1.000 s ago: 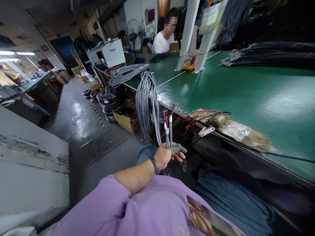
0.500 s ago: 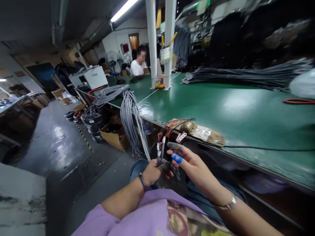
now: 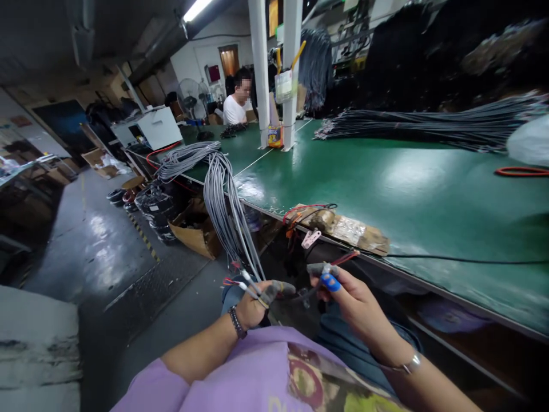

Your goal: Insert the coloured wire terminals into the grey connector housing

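Note:
My left hand (image 3: pixel 254 304) is closed around a few grey cables (image 3: pixel 247 286), whose stripped ends with red wires point up and left. Grey covers sit on some of its fingers. My right hand (image 3: pixel 341 286), with a blue wrap on the thumb and a grey finger cover, pinches another cable end (image 3: pixel 345 257); its thin reddish wires stick out toward the table edge. Above and between the hands, a pink clip (image 3: pixel 311 238) hangs at the table edge beside a taped cardboard strip (image 3: pixel 352 230) with red and black wires on it.
A large bundle of grey cables (image 3: pixel 223 194) drapes over the edge of the green table (image 3: pixel 386 189). More cables (image 3: pixel 420 129) lie along its far side. A white post (image 3: pixel 290 109) stands on the table; a person (image 3: pixel 235 106) sits beyond. A cardboard box (image 3: pixel 197 234) is on the floor.
My hands have moved apart. The left tipped its cables over to the left and lower; the right went slightly right and now holds a cable end between thumb and finger.

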Demonstrator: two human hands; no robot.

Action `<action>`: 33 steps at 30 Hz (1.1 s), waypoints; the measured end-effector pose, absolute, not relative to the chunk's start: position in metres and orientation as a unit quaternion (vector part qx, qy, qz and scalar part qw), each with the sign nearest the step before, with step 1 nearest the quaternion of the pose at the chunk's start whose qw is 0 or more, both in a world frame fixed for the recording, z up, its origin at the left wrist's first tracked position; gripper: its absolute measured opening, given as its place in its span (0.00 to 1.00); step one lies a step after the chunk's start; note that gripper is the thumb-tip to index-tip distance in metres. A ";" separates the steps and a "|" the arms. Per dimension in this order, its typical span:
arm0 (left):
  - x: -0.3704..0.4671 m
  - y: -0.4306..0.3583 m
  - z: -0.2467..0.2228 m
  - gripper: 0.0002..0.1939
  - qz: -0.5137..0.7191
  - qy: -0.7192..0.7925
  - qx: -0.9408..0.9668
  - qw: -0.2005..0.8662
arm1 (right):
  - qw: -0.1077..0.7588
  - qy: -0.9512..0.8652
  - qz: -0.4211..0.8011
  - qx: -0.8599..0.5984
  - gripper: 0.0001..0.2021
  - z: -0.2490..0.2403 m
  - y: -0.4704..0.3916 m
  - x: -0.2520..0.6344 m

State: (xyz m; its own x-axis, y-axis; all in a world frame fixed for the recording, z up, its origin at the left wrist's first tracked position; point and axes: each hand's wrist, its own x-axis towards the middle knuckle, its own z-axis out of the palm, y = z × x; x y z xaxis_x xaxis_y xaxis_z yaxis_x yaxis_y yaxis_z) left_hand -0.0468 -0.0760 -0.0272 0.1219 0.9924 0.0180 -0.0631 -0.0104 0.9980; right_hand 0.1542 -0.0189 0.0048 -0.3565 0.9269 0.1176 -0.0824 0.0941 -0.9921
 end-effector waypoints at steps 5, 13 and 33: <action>-0.084 -0.087 -0.039 0.26 0.550 0.564 0.402 0.467 | 0.432 -0.593 0.549 -0.401 0.22 -0.022 -0.010 0.173; -0.078 -0.066 -0.019 0.23 0.531 0.514 0.422 0.524 | 0.290 -0.621 0.639 -0.350 0.22 -0.032 -0.006 0.141; -0.011 -0.026 -0.010 0.22 0.475 0.504 0.447 0.566 | 0.357 -0.451 0.730 -0.369 0.22 -0.036 -0.010 0.130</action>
